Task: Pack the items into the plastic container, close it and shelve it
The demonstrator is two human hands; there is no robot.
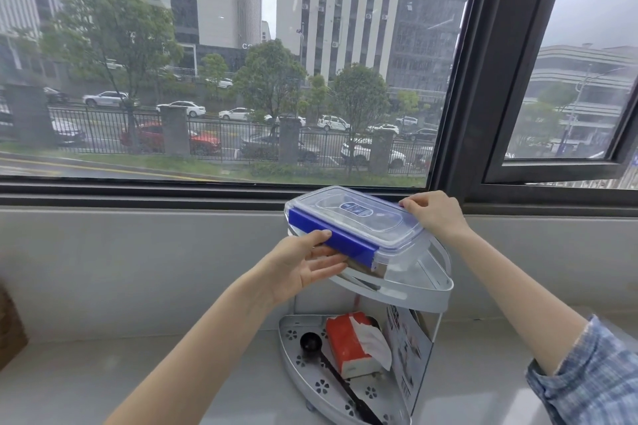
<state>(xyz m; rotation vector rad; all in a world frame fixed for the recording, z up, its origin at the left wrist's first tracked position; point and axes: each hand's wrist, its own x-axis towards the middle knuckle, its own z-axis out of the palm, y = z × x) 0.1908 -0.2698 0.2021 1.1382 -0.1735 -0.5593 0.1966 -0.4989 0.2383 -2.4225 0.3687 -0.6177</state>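
Note:
A clear plastic container (359, 217) with a clear lid and blue side clips is closed and sits tilted at the top tier (431, 290) of a grey corner shelf rack. My left hand (307, 262) grips its near left side at the blue clip, fingers underneath. At the far right corner, my right hand (435, 212) holds the lid edge. The container's contents are hard to make out through the plastic.
The rack's bottom tier (293, 331) holds a red tissue pack (352, 342) and a black scoop (310, 343). The rack stands on a grey ledge (103, 373) under a large window (221, 62). A brown object (10, 331) sits at the far left.

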